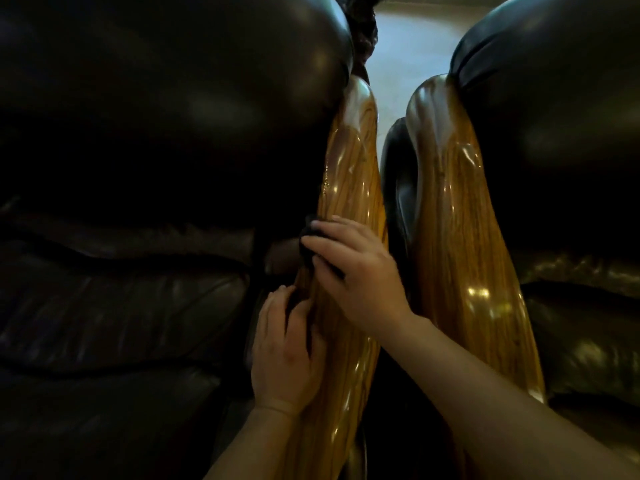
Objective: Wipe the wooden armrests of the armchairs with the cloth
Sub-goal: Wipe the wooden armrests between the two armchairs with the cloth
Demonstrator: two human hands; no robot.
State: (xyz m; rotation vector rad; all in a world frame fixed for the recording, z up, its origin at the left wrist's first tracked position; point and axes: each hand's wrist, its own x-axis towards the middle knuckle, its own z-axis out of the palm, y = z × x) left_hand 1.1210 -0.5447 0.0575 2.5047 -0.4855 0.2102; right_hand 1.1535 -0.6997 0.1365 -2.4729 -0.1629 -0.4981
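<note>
Two glossy wooden armrests run side by side down the middle of the head view. On the left armrest (349, 174) my right hand (356, 275) presses a dark cloth (308, 244) against the inner edge of the wood; only a small dark fold shows under the fingers. My left hand (287, 351) lies lower on the same armrest, fingers spread over its left side, holding nothing. The right armrest (453, 216) is untouched.
Dark leather armchairs flank the armrests: one backrest and seat (138, 168) on the left, another (561, 133) on the right. A narrow gap separates the two armrests. Pale floor (405, 46) shows at the top centre.
</note>
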